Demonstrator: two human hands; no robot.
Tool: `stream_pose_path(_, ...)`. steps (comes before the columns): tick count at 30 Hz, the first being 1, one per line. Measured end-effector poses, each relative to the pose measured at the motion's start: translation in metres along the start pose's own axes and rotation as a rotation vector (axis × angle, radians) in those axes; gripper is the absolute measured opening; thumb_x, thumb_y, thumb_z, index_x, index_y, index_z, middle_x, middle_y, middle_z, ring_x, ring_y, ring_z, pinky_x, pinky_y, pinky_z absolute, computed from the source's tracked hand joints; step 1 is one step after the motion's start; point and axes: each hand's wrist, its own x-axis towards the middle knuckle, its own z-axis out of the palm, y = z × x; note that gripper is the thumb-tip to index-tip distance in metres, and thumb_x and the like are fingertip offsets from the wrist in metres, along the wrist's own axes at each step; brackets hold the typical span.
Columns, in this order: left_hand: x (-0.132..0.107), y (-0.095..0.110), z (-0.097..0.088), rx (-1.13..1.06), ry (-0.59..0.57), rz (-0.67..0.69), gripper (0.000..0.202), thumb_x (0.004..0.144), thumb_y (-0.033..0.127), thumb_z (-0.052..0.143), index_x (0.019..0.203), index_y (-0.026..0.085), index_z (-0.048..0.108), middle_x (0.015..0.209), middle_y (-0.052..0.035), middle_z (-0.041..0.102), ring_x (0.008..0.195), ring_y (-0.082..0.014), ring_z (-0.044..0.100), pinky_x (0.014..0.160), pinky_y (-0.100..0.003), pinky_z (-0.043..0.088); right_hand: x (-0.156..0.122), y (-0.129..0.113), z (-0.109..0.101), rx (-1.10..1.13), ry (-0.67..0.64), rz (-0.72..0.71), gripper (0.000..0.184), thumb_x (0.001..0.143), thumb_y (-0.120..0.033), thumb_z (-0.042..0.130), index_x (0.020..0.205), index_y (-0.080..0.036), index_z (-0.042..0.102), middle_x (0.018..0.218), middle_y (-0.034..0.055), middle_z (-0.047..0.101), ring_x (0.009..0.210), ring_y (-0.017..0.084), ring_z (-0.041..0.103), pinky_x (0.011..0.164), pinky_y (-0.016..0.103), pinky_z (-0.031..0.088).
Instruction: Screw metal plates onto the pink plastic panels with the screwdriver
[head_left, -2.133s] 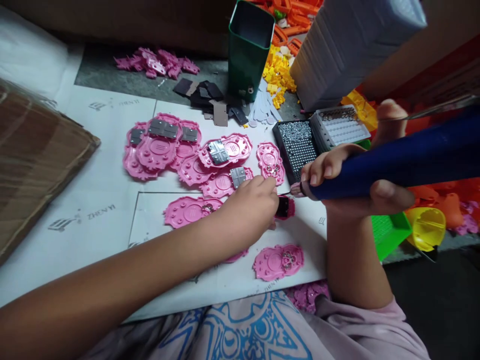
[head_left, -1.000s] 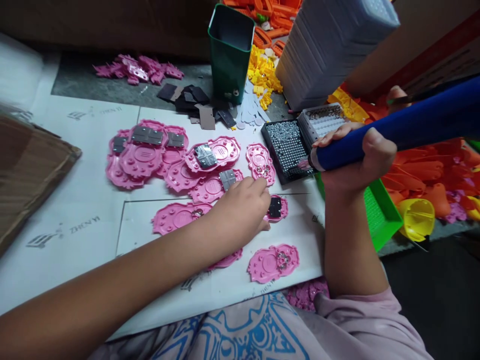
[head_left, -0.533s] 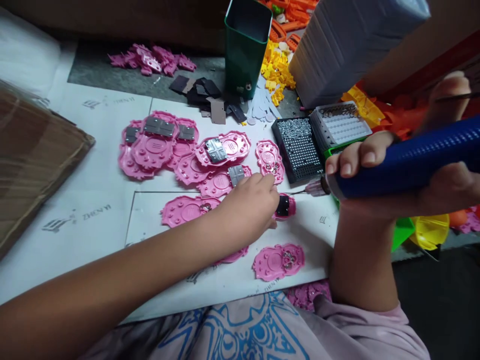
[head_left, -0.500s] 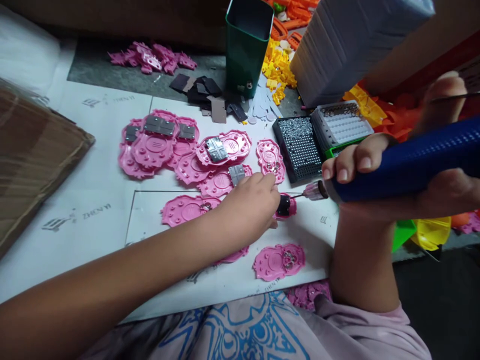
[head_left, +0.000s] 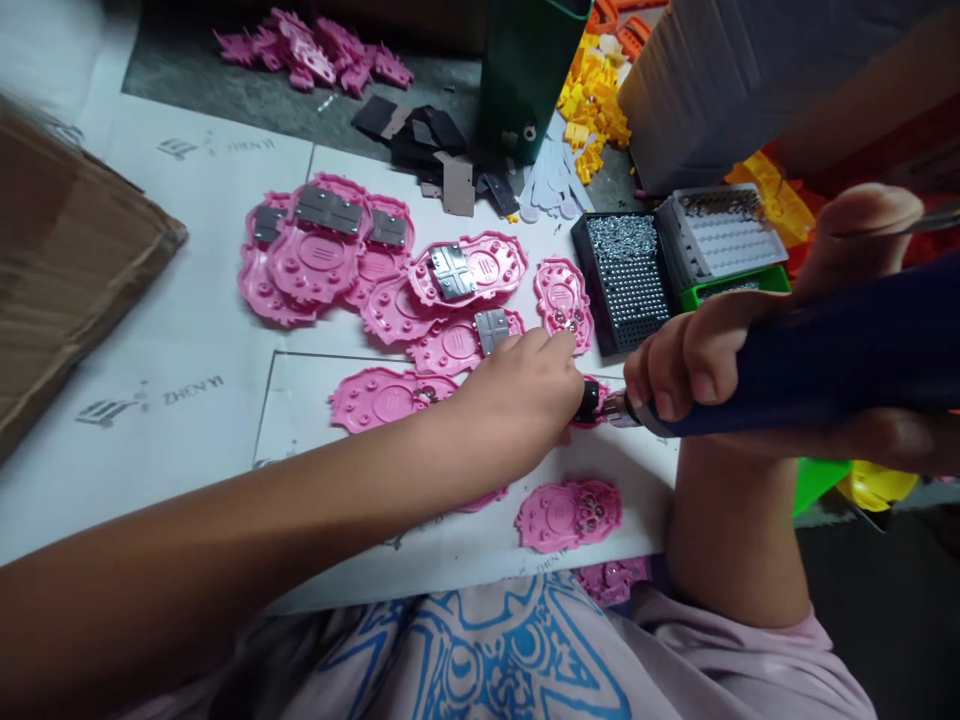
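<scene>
My right hand [head_left: 705,350] is wrapped around a blue electric screwdriver [head_left: 847,350], held almost level. Its metal nose [head_left: 621,408] is close against a black plate [head_left: 589,400] in a pink plastic casing; the bit's tip cannot be made out. Pressed over that casing is my left hand [head_left: 525,385], fingers closed on it and hiding most of it. Around my hands lie more pink casings: one [head_left: 564,300] with small metal pieces just beyond, another [head_left: 568,516] nearer me, and one [head_left: 386,398] partly behind my left forearm.
Several pink casings [head_left: 315,265] with grey plates overlap at the left. A black screw tray [head_left: 630,285] stands beside a pale tray [head_left: 724,235]. Farther back are a green bin [head_left: 532,80], yellow parts [head_left: 592,105] and pink parts [head_left: 307,50]. A cardboard box [head_left: 67,260] sits far left.
The screwdriver's nose has moved in to the black plate, so the long thin bit that showed before is no longer visible. My left hand keeps its hold; the view has shifted slightly.
</scene>
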Motion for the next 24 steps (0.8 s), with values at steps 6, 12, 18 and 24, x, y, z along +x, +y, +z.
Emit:
stream_pose_path(6, 0.002, -0.002, 0.002, -0.004, 0.000, -0.006, 0.017, 0.082, 0.014, 0.060, 0.098, 0.009, 0.065, 0.108, -0.0152, 0.058, 0.101, -0.0295, 0.055, 0.082, -0.038, 0.045, 0.001, 0.004, 0.001, 0.004, 0.002, -0.013, 0.055, 0.076, -0.045, 0.076, 0.126, -0.034, 0.056, 0.076, 0.0025, 0.064, 0.056, 0.021, 0.063, 0.048, 0.038, 0.055)
stream_pose_path(12, 0.001, -0.001, 0.003, 0.010, 0.010, -0.004, 0.017, 0.082, 0.015, 0.061, 0.098, 0.011, 0.066, 0.108, -0.0139, 0.060, 0.100, -0.0285, 0.057, 0.083, -0.038, 0.046, 0.002, 0.000, 0.000, -0.004, -0.068, 0.005, 0.055, 0.078, -0.043, 0.075, 0.130, -0.034, 0.056, 0.076, 0.0027, 0.064, 0.058, 0.021, 0.064, 0.050, 0.038, 0.056)
stream_pose_path(18, -0.001, 0.005, -0.004, 0.020, -0.030, -0.032, 0.024, 0.082, 0.019, 0.068, 0.104, 0.008, 0.065, 0.107, -0.0154, 0.062, 0.100, -0.0291, 0.058, 0.080, -0.037, 0.046, 0.001, -0.002, -0.003, -0.005, -0.062, -0.011, 0.054, 0.080, -0.042, 0.073, 0.130, -0.034, 0.055, 0.075, 0.0030, 0.064, 0.059, 0.022, 0.065, 0.052, 0.039, 0.056)
stream_pose_path(24, -0.009, 0.009, -0.008, 0.046, 0.069, 0.045, 0.011, 0.085, 0.023, 0.066, 0.087, 0.012, 0.067, 0.097, -0.0131, 0.066, 0.099, -0.0301, 0.057, 0.079, -0.038, 0.042, -0.002, 0.003, -0.010, 0.026, -0.070, -0.128, 0.058, 0.077, -0.043, 0.075, 0.130, -0.035, 0.052, 0.069, -0.0006, 0.065, 0.048, 0.017, 0.059, 0.048, 0.035, 0.055)
